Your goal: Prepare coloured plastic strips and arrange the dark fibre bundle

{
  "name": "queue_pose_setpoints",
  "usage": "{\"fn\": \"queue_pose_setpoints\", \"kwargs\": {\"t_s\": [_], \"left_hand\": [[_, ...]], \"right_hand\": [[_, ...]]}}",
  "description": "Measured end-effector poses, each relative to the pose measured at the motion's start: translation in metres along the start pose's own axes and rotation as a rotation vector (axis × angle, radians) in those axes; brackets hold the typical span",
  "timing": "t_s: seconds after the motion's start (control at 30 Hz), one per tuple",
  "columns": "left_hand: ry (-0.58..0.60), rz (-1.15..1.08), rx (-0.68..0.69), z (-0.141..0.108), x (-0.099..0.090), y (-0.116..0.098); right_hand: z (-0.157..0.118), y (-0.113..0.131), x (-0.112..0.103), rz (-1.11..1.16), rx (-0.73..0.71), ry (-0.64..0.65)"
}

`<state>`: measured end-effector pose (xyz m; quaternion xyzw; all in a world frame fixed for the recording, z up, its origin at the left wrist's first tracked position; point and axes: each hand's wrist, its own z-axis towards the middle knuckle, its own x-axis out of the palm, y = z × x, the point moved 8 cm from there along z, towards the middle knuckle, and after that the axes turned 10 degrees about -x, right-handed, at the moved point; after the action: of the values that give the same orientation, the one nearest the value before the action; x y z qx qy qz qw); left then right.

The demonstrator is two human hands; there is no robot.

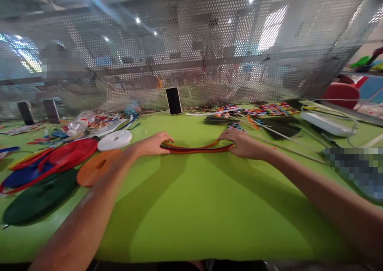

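A loop of flat coloured strips (198,150) in orange, red and dark tones stretches between my two hands, just above the green tabletop (191,207). My left hand (156,144) is closed round its left end. At the right end, the fingers of my right hand (239,144) wrap round the bend. The loop is pulled wide and flattened, and my fingers hide both its ends. Left of my left hand lie a roll of white strip (115,137) and a roll of orange strip (92,171), the latter partly behind my forearm.
Red strip coils (74,153) and a dark green roll (42,199) lie at the left. A phone (174,100) leans upright by the perforated metal panel (191,43). A clear bottle (80,123) rests among scraps. A white power strip (326,124) with cables is at the right.
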<state>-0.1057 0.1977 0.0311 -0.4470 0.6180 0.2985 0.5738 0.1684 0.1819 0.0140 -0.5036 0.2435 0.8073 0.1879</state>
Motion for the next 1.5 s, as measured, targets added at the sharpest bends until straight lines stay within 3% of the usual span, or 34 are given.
{"fn": "queue_pose_setpoints", "kwargs": {"t_s": [0.2, 0.37, 0.57, 0.7, 0.93, 1.5], "left_hand": [[-0.020, -0.005, -0.084, -0.001, -0.004, 0.016], [-0.033, 0.010, -0.144, 0.001, -0.004, 0.030], [-0.076, 0.019, -0.078, 0.003, -0.010, 0.018], [-0.106, -0.003, -0.029, 0.004, -0.013, 0.011], [-0.069, -0.032, -0.040, 0.004, -0.011, 0.016], [-0.028, 0.018, -0.118, 0.003, -0.011, 0.027]], "right_hand": [[0.001, 0.001, 0.002, -0.013, 0.020, 0.034], [0.003, 0.004, -0.001, -0.020, -0.002, -0.024], [0.002, 0.007, 0.006, 0.010, -0.011, 0.033], [0.001, 0.001, 0.004, -0.001, -0.013, -0.014], [0.001, -0.008, 0.002, -0.030, -0.010, -0.032], [-0.001, -0.007, -0.004, -0.012, 0.015, 0.129]]}}
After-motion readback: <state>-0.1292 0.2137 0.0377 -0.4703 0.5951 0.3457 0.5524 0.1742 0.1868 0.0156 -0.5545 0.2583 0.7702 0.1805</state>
